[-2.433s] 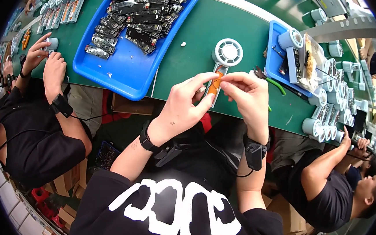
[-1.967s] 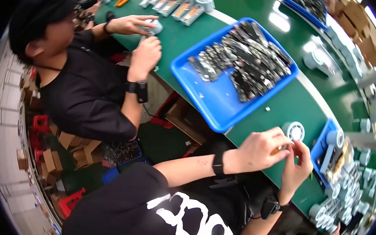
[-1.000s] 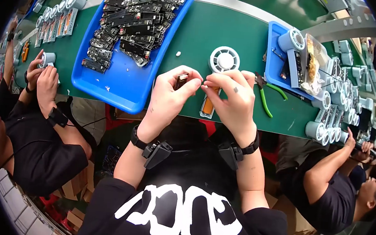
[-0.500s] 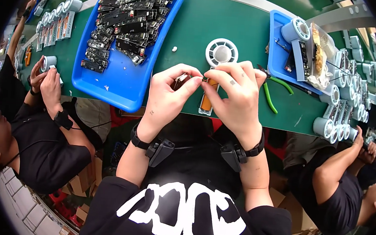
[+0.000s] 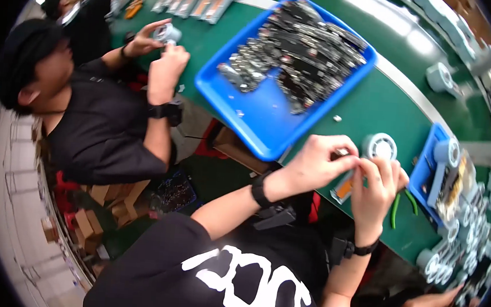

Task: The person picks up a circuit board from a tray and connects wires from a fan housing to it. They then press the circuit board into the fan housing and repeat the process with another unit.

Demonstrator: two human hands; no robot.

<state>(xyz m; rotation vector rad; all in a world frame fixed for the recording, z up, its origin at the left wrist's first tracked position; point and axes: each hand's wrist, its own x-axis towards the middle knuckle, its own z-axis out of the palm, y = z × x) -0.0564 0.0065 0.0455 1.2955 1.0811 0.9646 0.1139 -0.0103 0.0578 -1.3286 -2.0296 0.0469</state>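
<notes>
A light grey device with a round ring-shaped head (image 5: 380, 145) lies on the green table, an orange part (image 5: 344, 188) in its handle. Over this handle, my left hand (image 5: 321, 161) is closed in a pinch around a small dark piece (image 5: 339, 154), mostly hidden by the fingers. My right hand (image 5: 373, 189) is closed too, its fingertips meeting those of the left. What the right fingers pinch is hidden and blurred. Green-handled pliers (image 5: 395, 210) lie just right of the right hand.
To the left, a big blue tray (image 5: 260, 146) holds many dark circuit boards (image 5: 314, 49). A smaller blue tray (image 5: 419, 187) with parts stands right, beside more grey devices (image 5: 438, 264). At the left a co-worker (image 5: 105, 108) handles a grey device (image 5: 165, 33); finished-looking rows (image 5: 199, 3) stand beyond.
The view has swung left and tilted, so table and hands appear farther right. My hands stay pinched together over the device. The small dark piece is still in the left fingers.
</notes>
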